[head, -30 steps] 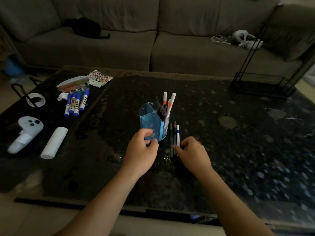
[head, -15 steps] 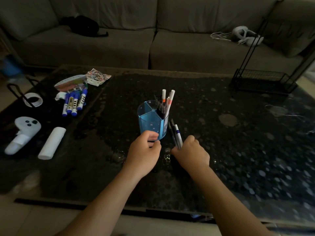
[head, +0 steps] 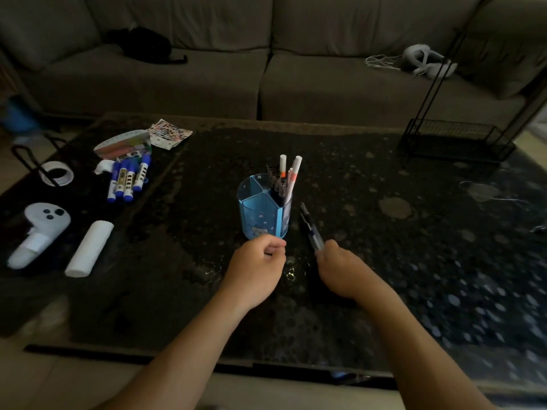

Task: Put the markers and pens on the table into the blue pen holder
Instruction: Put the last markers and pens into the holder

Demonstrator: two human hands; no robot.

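The blue pen holder (head: 260, 211) stands upright mid-table, with several white pens (head: 291, 176) sticking out of its right compartment. My right hand (head: 344, 269) grips a bundle of dark pens (head: 310, 229) by their lower ends; they tilt up toward the holder's right side, lifted off the table. My left hand (head: 257, 266) is curled just in front of the holder's base, fingers closed with nothing visibly in them. Several blue-capped markers (head: 128, 179) lie at the table's far left.
The dark speckled table (head: 414, 261) also carries a white controller (head: 38, 229), a white cylinder (head: 88, 248), a tape roll (head: 57, 173), a sticker sheet (head: 170, 133) and a black wire rack (head: 455, 140) at the back right. A sofa (head: 266, 69) lies behind.
My right hand has picked the dark pens up from the table and tilted them toward the holder. My left hand has let go of the holder's base and drawn back slightly.
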